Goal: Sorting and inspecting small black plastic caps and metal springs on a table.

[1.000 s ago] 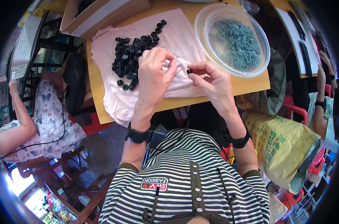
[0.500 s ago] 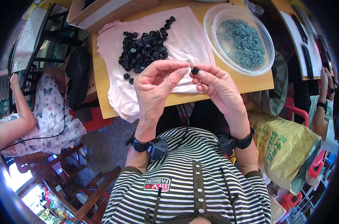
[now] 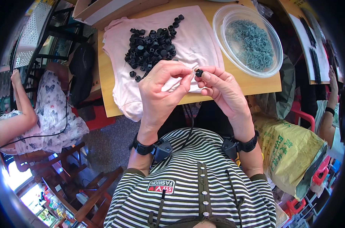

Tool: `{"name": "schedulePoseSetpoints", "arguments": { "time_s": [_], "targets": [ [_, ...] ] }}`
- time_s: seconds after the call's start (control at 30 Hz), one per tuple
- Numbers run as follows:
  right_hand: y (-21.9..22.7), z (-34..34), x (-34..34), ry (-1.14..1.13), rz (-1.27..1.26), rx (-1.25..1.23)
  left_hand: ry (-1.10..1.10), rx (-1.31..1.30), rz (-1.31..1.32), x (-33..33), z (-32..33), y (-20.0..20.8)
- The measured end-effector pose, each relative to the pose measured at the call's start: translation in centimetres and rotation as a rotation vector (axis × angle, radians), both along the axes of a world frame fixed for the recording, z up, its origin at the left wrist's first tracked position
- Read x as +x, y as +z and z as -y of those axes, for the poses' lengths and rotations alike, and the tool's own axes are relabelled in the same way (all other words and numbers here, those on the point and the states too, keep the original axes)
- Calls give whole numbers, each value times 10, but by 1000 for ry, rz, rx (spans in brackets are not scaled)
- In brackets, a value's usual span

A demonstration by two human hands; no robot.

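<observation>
Over the near edge of the table, my two hands meet fingertip to fingertip. My right hand (image 3: 225, 86) pinches a small black plastic cap (image 3: 198, 73) between thumb and forefinger. Right beside it, my left hand (image 3: 163, 84) pinches a tiny metal spring (image 3: 194, 70), mostly hidden by the fingers and held against the cap's side. Whether the spring has entered the cap, I cannot tell. Beyond my left hand, a heap of black plastic caps (image 3: 151, 48) lies on a pale pink cloth (image 3: 201, 32). Past my right hand stands a round clear tub (image 3: 220, 42) of tangled grey springs (image 3: 252, 43).
The wooden table (image 3: 263, 85) carries a cardboard box (image 3: 104, 13) at its far left. A yellow woven sack (image 3: 286, 152) stands at my right. One person in a butterfly-print garment (image 3: 50, 114) sits at left; another person's arm (image 3: 328, 114) shows at far right.
My left fingertips have moved slightly right, up to the cap, and the spring now shows less. The table and its things sit slightly farther right in the picture.
</observation>
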State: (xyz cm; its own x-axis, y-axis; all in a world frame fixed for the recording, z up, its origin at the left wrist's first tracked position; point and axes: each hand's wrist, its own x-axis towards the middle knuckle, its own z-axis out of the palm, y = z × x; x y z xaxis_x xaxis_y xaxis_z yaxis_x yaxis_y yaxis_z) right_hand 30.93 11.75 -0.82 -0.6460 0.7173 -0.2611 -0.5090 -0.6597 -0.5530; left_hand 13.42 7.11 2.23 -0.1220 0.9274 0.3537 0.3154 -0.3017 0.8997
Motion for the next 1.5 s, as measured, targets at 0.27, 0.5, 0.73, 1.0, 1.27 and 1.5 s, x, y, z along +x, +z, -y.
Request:
{"name": "schedulePoseSetpoints", "arguments": {
  "time_s": [0.27, 0.5, 0.73, 1.0, 1.27, 1.5],
  "targets": [
    [-2, 1, -2, -10, 54, 45, -25, -74, 21, -1, 0, 0],
    [-3, 3, -5, -6, 71, 61, -47, -267, 432, -3, 4, -4],
    [-7, 6, -6, 9, 49, 53, -49, -161, 146, -2, 2, -10],
    [1, 17, -16, -148, 228, 218, -55, -377, 486, -6, 7, -17],
    [-1, 11, -11, -191, 332, 287, 175, -92, -450, -24, -16, -16],
    [-4, 14, -8, -198, 385, 324, 158, -36, -737, -18, -26, -22]
  ]
}}
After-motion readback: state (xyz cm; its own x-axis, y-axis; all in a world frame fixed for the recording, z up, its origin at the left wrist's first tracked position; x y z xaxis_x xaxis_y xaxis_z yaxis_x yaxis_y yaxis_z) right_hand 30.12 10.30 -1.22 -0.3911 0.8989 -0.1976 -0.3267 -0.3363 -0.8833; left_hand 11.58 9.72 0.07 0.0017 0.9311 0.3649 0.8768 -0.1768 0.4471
